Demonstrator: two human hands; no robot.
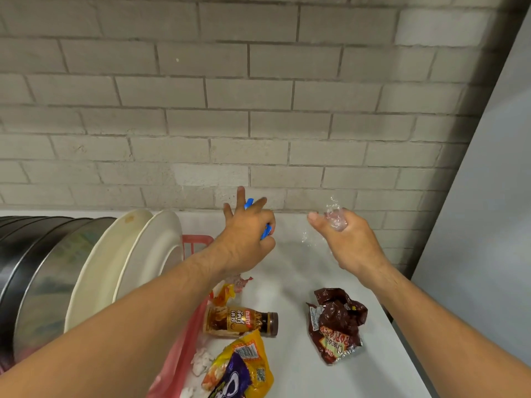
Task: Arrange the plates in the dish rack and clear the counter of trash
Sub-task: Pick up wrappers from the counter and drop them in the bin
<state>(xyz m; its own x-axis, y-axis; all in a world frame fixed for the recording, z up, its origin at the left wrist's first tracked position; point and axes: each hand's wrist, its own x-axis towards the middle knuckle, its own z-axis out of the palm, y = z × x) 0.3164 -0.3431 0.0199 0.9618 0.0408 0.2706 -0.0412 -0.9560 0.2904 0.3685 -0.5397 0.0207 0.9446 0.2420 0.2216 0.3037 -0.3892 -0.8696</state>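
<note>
Cream plates (126, 262); pink rack (198, 242); brown wrapper (336, 323)

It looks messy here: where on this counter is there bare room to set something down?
Bare counter: the strip between the chocolate wrapper on one side and the brown bottle and yellow snack bag on the other. Crowded: along the dish rack, where bottle, bag and tissue scraps lie.

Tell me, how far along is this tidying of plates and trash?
Plates look done: two cream round plates stand on edge in the red plastic dish rack. In hand: the left hand grips a blue scrap, the right hand crumpled clear plastic film. Left on the white counter: a brown bottle lying on its side, a crumpled brown chocolate wrapper and a yellow-and-purple snack bag.
</note>
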